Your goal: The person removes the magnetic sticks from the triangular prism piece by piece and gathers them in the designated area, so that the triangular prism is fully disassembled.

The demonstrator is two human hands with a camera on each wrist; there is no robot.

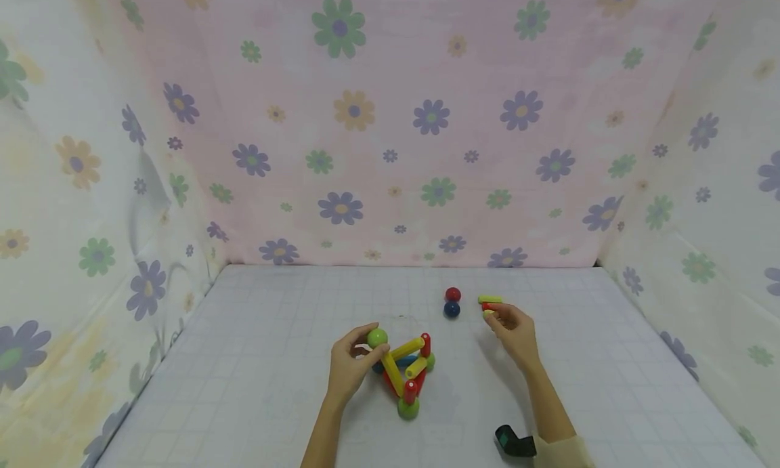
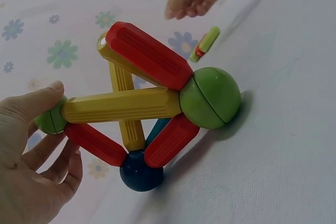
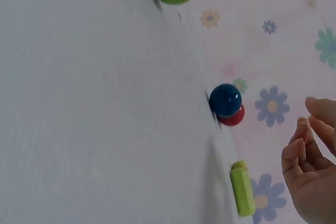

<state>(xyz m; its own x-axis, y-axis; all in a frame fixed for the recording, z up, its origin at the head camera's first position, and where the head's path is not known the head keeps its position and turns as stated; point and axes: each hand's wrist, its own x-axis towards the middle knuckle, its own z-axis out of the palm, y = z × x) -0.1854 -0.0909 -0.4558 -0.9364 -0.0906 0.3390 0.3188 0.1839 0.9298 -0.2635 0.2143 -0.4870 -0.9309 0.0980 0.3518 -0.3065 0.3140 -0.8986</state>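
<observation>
My left hand [image 1: 351, 368] holds a green ball [image 1: 377, 338] at the corner of a framework of magnetic sticks and balls. From that ball a yellow stick [image 2: 123, 105] runs to a larger green ball [image 2: 210, 98] on the table. Red sticks [image 2: 149, 55] and a dark blue ball [image 2: 140, 171] belong to the same framework. My right hand [image 1: 514, 334], fingers bent, hovers over a few loose sticks; the left wrist view shows a gap below it. Among these are a yellow-green stick [image 1: 490, 299] and a red stick [image 1: 486, 307]. Nothing shows between the right fingers.
A loose red ball [image 1: 453, 294] and a dark blue ball [image 1: 451, 309] touch each other behind the framework. Close to my right forearm lies a black angled object [image 1: 515, 442]. Flowered cloth [image 1: 390, 116] encloses the white table [image 1: 244, 387] at the back and sides.
</observation>
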